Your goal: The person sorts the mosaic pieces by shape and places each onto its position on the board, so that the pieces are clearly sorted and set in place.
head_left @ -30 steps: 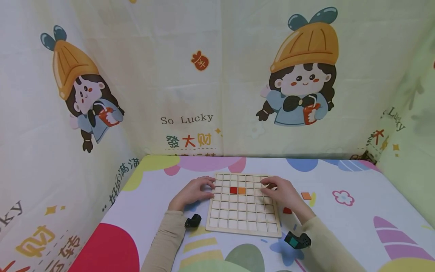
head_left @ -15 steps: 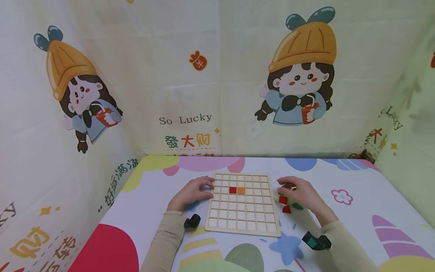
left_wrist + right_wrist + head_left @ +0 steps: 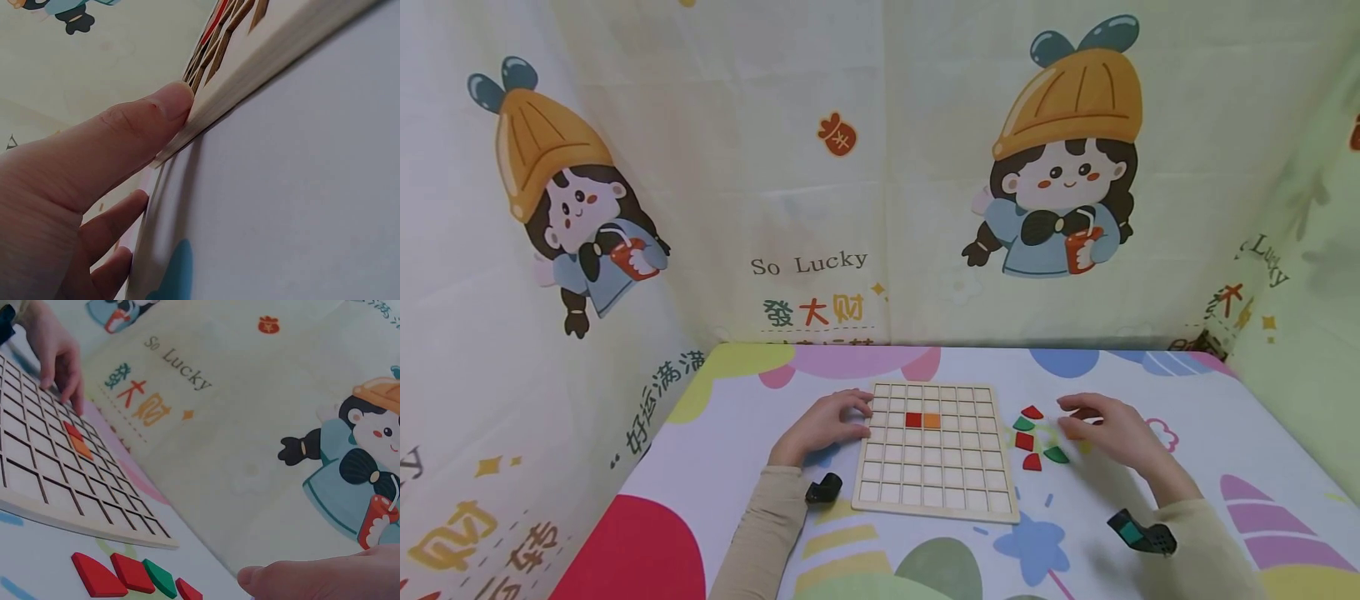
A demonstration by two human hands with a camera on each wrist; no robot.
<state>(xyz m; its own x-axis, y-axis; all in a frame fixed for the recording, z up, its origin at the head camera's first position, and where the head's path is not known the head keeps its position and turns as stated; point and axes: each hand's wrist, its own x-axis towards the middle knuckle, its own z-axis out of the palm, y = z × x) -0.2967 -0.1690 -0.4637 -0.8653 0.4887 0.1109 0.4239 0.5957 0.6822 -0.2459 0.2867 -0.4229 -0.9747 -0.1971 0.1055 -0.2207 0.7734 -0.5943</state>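
Taking the grid board (image 3: 933, 457) as my dial, I find the left hand (image 3: 820, 427) touching its edge near nine, grip wide, evidently to steady it. A red tile (image 3: 913, 420) and an orange tile (image 3: 932, 421) occupy adjoining cells towards twelve. Loose pieces (image 3: 1025, 442) lie beside three, presumably for reach; the right hand (image 3: 1112, 429) is farther out, grip parted, no pinch visible.

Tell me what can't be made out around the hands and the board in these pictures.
Right hand: mostly cut off by the bottom and right edges, right wrist view.
Table beneath that hand: hidden by the hand, head view.
Board: cut off by the left edge, right wrist view; by the top edge, left wrist view.
Left hand: cut off by the left edge, left wrist view.
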